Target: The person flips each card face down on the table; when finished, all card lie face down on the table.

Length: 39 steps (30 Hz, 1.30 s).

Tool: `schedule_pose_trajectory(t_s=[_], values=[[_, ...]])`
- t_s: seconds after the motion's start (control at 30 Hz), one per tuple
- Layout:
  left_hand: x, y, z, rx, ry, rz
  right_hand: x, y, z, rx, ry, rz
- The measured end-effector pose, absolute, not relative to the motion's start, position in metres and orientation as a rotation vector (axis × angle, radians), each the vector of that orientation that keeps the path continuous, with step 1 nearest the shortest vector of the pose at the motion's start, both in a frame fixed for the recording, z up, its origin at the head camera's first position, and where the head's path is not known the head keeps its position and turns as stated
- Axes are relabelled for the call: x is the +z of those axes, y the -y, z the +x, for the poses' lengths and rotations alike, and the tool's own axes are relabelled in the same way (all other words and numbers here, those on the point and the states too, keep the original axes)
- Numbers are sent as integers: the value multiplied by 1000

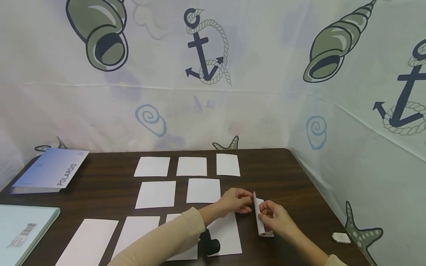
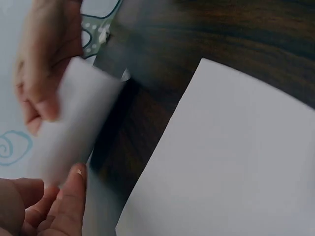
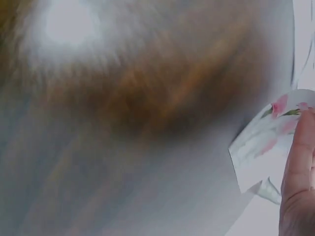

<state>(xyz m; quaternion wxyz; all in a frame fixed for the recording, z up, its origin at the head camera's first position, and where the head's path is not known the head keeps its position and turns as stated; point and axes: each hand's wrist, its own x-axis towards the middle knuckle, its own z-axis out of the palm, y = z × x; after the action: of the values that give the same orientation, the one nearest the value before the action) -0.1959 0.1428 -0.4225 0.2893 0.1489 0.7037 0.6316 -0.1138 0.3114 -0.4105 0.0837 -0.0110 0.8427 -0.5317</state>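
Over the right part of the dark table, both hands hold a piece of floral-printed paper [image 1: 257,217]. It is bent over lengthwise with its white back outward, and pink flowers show on its printed face in the right wrist view. The left hand [image 1: 235,201] pinches its far end between thumb and fingers. My right hand [image 1: 275,218] grips its side nearer to me, thumb and fingertips on the paper. In the left wrist view the paper [image 2: 81,115] looks curved, and the right hand [image 2: 44,64] is blurred. Just left lies a white sheet [image 1: 227,238], partly under my left forearm.
Several white sheets [image 1: 155,194] lie in rows across the table [image 1: 110,192]. A blue and white POLAROID box [image 1: 50,170] stands at the far left, with a pale blue barcoded pack [image 1: 26,229] nearer. A small white object [image 1: 341,237] sits at the right edge. Printed cloth hangs behind.
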Motion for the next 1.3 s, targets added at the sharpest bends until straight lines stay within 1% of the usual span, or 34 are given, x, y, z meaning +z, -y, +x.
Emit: schedule_pose_trajectory(t_s=[0.07, 0.3, 0.57, 0.8, 1.07, 1.3], values=[[-425, -144, -194, 1684, -1894, 398, -405, -316, -115, -1617, -2524, -3], [-429, -146, -188, 1722, -1959, 307, -390, -328, -121, -1752, -2569, 233], [-430, -142, -181, 1744, -2124, 433, -406, -347, -121, -1610, -2628, 363], [-437, -147, -170, 1631, -2236, 506, -423, -353, -121, -1416, -2654, 311], [-439, -150, -170, 1545, -2266, 468, -422, -349, -124, -1268, -2714, 353], [-437, -153, -175, 1323, -2452, 427, -423, -348, -132, -1139, -2762, 280]])
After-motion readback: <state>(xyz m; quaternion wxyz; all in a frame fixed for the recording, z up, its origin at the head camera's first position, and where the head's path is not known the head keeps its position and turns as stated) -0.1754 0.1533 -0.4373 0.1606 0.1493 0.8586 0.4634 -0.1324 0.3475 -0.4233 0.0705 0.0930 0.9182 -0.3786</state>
